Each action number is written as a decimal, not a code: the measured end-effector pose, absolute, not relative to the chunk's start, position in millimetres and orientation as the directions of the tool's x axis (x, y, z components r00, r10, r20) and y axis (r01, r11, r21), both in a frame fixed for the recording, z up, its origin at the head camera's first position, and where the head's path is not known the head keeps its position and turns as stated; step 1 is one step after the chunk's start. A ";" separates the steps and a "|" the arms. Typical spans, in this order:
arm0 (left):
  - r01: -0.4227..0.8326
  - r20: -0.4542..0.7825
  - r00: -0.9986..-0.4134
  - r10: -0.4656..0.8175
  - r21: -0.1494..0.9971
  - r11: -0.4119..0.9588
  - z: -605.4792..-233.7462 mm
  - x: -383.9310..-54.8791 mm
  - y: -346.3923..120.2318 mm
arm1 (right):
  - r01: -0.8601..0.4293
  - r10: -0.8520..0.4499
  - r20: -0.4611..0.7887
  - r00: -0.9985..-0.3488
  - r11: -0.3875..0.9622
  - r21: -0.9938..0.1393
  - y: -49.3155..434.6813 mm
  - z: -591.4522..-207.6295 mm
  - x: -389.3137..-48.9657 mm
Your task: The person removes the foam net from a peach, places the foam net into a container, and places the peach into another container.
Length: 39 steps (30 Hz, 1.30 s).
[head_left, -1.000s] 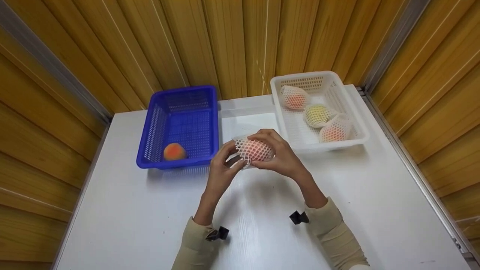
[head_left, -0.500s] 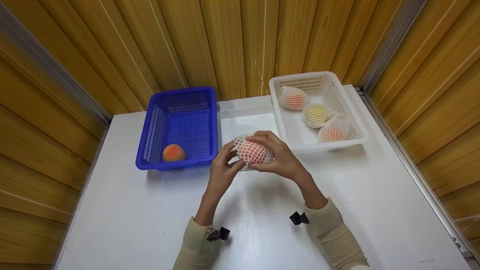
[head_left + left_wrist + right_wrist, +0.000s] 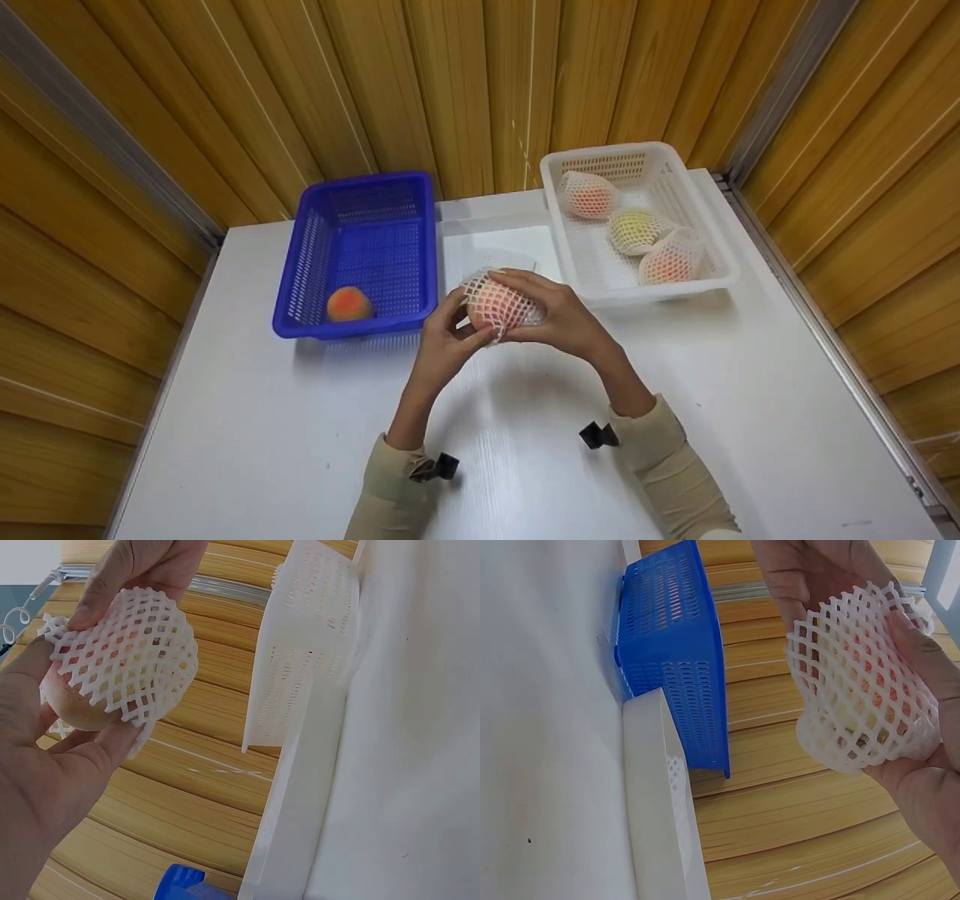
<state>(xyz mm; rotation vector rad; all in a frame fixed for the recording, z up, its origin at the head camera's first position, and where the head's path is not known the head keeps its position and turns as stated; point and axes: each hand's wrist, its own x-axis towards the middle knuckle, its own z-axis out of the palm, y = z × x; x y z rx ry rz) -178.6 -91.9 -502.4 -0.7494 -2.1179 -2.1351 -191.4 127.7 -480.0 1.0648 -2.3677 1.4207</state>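
Note:
In the head view both hands hold a peach (image 3: pixel 482 313) in a white foam net (image 3: pixel 501 300) above the table, in front of the white tray. The left hand (image 3: pixel 441 346) grips the net's left edge, thumb below and fingers above. The right hand (image 3: pixel 562 319) wraps the other end, thumb underneath. In the left wrist view, bare peach skin (image 3: pixel 79 706) shows past the net's edge, between the left hand's fingers. The right wrist view has the net (image 3: pixel 866 682) stretched over the fruit, its mesh loose at the lower end.
A blue basket (image 3: pixel 429 262) with one bare peach (image 3: pixel 349 304) stands at left. At right, a white basket (image 3: pixel 726 271) holds several net-wrapped fruits, one yellow (image 3: pixel 634 231). Between them is a shallow white tray (image 3: pixel 491 206) with white netting inside. Wood-patterned walls (image 3: pixel 480 97) enclose the table.
The peach has shifted left within the net, and bare skin now shows at the left side. The right hand has dropped slightly, and netting in the tray has come into sight behind it.

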 end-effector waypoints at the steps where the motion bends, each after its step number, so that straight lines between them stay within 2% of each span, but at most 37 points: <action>1: 0.358 0.357 -0.884 0.303 0.932 -0.055 -502.0 -178.7 -92.1 | -0.664 -0.487 0.492 -0.721 0.285 -0.691 127.8 -480.3 -191.6; 5: 0.379 0.364 -0.881 0.303 0.925 -0.012 -499.6 -178.9 -92.9 | -0.683 -0.496 0.508 -0.704 0.277 -0.676 129.4 -479.8 -192.0; 12: 0.418 0.409 -0.868 0.280 0.908 -0.031 -496.7 -180.1 -93.9 | -0.687 -0.496 0.513 -0.700 0.274 -0.673 133.5 -475.2 -192.5; 23: 0.414 0.406 -0.885 0.228 0.910 -0.015 -494.0 -179.2 -97.8 | -0.668 -0.444 0.521 -0.729 0.295 -0.683 139.3 -472.5 -193.8; 39: 0.400 0.394 -0.897 0.200 0.916 -0.010 -497.0 -180.2 -105.6 | -0.670 -0.396 0.551 -0.734 0.293 -0.682 141.8 -471.5 -194.4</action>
